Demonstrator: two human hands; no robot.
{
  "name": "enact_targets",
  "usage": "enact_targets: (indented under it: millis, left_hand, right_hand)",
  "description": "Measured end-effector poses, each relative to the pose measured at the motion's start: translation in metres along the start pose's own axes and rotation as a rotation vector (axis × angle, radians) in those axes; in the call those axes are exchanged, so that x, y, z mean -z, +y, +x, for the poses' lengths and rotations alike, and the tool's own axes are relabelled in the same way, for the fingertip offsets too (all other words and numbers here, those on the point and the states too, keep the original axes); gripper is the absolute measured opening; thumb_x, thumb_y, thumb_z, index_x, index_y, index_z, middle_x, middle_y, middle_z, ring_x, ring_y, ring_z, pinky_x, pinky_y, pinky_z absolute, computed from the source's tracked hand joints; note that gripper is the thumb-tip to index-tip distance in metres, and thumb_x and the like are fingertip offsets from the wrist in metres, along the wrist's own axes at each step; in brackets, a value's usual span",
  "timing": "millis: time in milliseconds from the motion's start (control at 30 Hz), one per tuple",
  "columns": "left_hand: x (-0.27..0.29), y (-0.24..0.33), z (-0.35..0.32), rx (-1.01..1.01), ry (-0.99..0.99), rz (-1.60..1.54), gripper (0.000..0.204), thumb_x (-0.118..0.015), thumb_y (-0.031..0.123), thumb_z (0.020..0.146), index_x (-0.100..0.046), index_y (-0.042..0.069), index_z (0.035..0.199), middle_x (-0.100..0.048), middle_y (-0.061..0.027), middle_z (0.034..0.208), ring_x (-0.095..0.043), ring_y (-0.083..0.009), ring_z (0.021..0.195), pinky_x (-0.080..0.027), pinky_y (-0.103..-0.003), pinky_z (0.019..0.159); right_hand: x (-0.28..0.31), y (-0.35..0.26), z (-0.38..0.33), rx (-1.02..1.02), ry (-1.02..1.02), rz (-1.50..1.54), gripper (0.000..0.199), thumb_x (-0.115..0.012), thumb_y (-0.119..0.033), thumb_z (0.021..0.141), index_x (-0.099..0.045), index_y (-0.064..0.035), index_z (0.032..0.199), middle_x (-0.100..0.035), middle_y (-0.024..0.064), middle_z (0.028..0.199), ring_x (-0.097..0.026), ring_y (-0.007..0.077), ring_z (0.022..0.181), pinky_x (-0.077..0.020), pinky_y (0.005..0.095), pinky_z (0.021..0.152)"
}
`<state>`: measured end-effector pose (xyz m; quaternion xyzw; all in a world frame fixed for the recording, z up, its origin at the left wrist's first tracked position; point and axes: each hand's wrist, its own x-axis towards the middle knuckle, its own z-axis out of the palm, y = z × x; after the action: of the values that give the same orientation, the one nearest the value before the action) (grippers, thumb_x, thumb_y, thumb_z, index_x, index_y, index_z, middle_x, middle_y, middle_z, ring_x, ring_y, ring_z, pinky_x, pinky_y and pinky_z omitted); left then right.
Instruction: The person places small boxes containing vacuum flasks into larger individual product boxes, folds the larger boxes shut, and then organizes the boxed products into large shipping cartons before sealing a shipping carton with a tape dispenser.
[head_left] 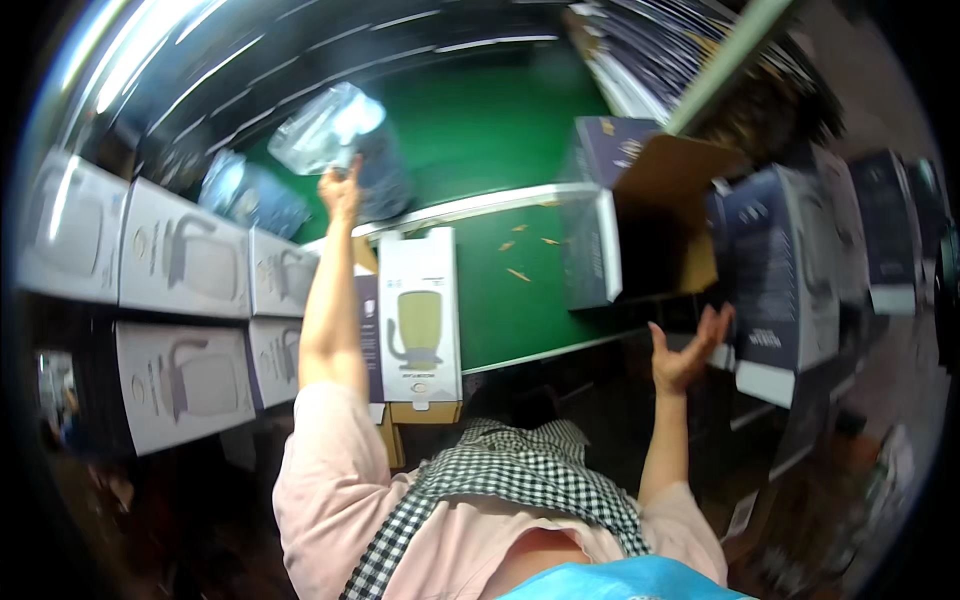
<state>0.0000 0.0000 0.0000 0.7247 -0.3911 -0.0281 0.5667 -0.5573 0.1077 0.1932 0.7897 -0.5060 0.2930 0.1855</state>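
Upper left, my left hand (pixel 342 197) looks pinched on the clear bag (pixel 345 118); right hand (pixel 685 362) open, empty, lower right. I'd support the base.

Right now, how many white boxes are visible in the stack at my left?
5: upper left box, upper middle box, upper right box; below these, lower left box and lower right box. More may be hidden behind.

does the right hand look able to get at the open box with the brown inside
Probably yes: the right hand looks empty, its fingers spread just below the open box in the picture, with nothing visible between them.
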Motion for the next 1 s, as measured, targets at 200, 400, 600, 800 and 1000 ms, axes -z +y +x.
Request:
enact_targets:
  millis: [200,400,600,800,1000]
  left_hand:
    - [0.107,0.265,0.081,-0.012,-0.226,-0.316,0.029,-0.076,0.027,0.083,-0.063,0.003,0.074,-0.049,0.0040,0.061,-0.043,-0.0036,0.048,-0.031,-0.024,0.041]
    - [0.087,0.396,-0.014,0.269,-0.267,-0.713,0.027,-0.071,0.028,0.086,-0.064,0.003,0.092,-0.052,0.0022,0.065,-0.051,-0.0077,0.050,-0.042,-0.025,0.046]
    - [-0.018,0.448,-0.136,-0.504,-0.193,-0.373,0.046,-0.085,0.026,0.071,-0.055,-0.004,0.054,-0.039,-0.0037,0.045,-0.026,-0.0118,0.046,-0.028,-0.032,0.043]
    - [-0.061,0.344,-0.189,-0.627,-0.210,0.048,0.025,-0.075,0.019,0.078,-0.062,-0.003,0.077,-0.062,-0.0182,0.075,-0.061,-0.0327,0.069,-0.046,-0.044,0.064]
    - [-0.022,0.322,-0.194,-0.984,-0.441,0.512,0.043,-0.073,0.022,0.077,-0.060,0.003,0.113,-0.038,-0.0280,0.137,-0.032,-0.0403,0.133,-0.040,-0.043,0.100]
  right_hand:
    - [-0.070,-0.025,0.006,-0.665,0.197,0.427,0.069,-0.066,-0.022,0.090,-0.030,0.0094,0.139,-0.039,0.0293,0.140,-0.039,0.0408,0.131,-0.0336,0.0423,0.108]
    - [-0.076,-0.022,0.000,-0.541,-0.028,0.381,0.016,-0.053,-0.007,0.092,-0.057,0.0045,0.101,-0.064,0.0243,0.078,-0.064,0.0425,0.073,-0.0524,0.0448,0.065]
    - [-0.051,-0.033,-0.014,-0.478,-0.062,0.518,0.035,-0.055,-0.008,0.090,-0.049,0.0043,0.122,-0.065,0.0234,0.096,-0.064,0.0405,0.083,-0.0533,0.0441,0.072]
    - [-0.056,-0.017,-0.023,-0.438,-0.228,0.582,0.035,-0.055,-0.010,0.090,-0.050,0.0060,0.121,-0.065,0.0264,0.090,-0.064,0.0424,0.081,-0.0535,0.0443,0.071]
    - [-0.037,-0.008,-0.004,-0.213,-0.006,0.610,0.071,-0.079,-0.025,0.072,-0.043,-0.0002,0.128,-0.050,0.0216,0.120,-0.053,0.0379,0.109,-0.0449,0.0448,0.089]
